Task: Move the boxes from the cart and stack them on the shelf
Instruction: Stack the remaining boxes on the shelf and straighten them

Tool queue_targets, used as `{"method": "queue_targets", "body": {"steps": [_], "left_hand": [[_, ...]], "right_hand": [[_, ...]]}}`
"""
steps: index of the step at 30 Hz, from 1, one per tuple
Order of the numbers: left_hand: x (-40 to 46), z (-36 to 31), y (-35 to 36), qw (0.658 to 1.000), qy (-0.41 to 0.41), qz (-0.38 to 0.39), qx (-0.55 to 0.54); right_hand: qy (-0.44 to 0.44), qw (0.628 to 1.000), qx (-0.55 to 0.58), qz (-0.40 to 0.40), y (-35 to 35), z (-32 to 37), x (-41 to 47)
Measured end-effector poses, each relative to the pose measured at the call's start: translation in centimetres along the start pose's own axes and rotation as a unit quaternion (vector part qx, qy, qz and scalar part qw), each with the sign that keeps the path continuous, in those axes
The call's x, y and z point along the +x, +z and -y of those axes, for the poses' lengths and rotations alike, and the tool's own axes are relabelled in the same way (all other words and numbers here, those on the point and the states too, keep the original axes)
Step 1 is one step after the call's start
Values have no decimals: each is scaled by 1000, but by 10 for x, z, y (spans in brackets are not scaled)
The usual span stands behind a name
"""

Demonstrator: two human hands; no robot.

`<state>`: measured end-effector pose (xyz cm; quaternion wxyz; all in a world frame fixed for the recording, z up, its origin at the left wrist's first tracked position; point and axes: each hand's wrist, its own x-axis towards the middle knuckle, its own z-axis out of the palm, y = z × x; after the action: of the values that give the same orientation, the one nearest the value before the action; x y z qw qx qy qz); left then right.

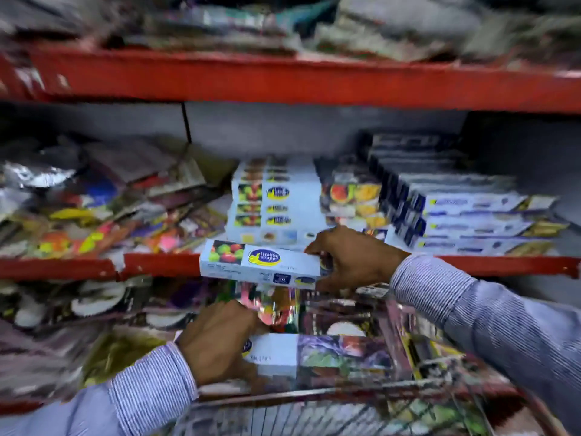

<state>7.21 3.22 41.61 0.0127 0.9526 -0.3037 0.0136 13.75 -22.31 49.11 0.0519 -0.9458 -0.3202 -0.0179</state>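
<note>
My right hand [352,259] grips the right end of a long white box [261,265] with fruit pictures and a blue-yellow logo, held level in the air in front of the red shelf edge [157,265]. Behind it on the middle shelf stands a stack of like boxes [276,209]. Lower down, my left hand [217,338] closes on the left end of another white box [314,354] lying in the wire cart [345,398]. The picture is blurred by motion.
Flat blue-and-white boxes [465,215] are stacked at the right of the shelf, with fruit-printed packs [355,196] between the stacks. Loose colourful packets [103,202] fill the shelf's left side. A red upper shelf [283,80] hangs overhead. More packets lie on the shelf below.
</note>
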Motion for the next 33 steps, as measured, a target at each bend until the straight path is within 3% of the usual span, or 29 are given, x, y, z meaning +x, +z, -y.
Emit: {"method": "queue_targets", "body": {"steps": [10,18,24,29,33], "left_hand": [[68,-2,-82,998,3,-55,-15],[86,-7,-104,997,24,-68,-13],[92,1,-110,999,5,-53,-4],[96,8,-116,996,-22,-87,-19],[114,13,-129,995,-24,-94,-1]], "right_hand": [[36,998,-41,-42,-80,-53,31],[43,996,-68,-25,-74,-73,69],[35,994,-87,-60,-61,-80,77],[79,988,-97,-95,-59,-81,73],[92,988,-37,-115,-69,-83,74]]}}
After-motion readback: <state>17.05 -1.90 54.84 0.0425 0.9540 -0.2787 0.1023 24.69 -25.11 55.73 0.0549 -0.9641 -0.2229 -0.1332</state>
